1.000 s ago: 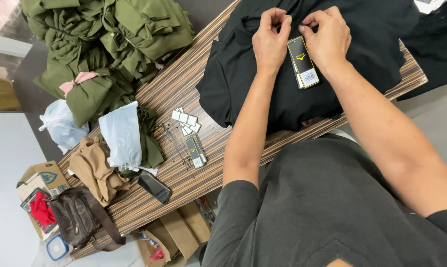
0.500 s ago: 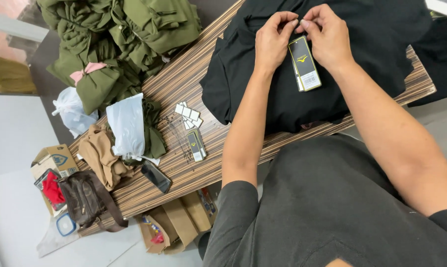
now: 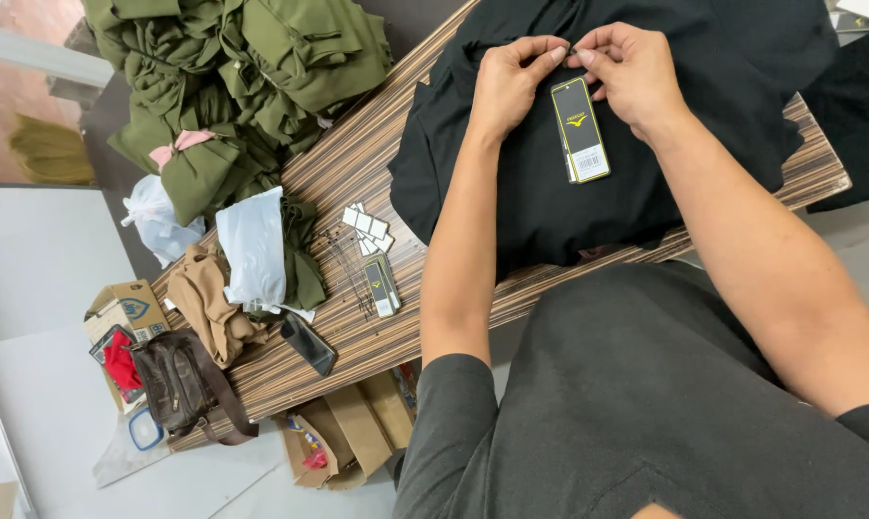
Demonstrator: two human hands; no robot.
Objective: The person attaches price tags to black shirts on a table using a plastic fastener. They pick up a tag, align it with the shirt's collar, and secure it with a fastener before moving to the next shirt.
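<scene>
A black garment (image 3: 550,183) lies spread on a striped wooden table (image 3: 357,173). My left hand (image 3: 509,82) and my right hand (image 3: 628,69) meet at its upper part, fingertips pinched together on the fabric and on the top end of a black hang tag (image 3: 580,130) with a yellow border. The tag hangs flat on the cloth just below my fingers. Both forearms reach in from the lower right.
A heap of olive green garments (image 3: 242,86) fills the table's left end. Small white tags (image 3: 365,226), thin tag pins (image 3: 348,269), spare hang tags (image 3: 381,285), a phone (image 3: 307,343), a tan cloth (image 3: 213,303) and a brown bag (image 3: 180,384) sit near the edge. Cardboard boxes (image 3: 348,432) stand below.
The view shifted slightly, so the table sits a little lower and to the right. My hands stay pinched at the top of the tag, with my fingers working in place.
</scene>
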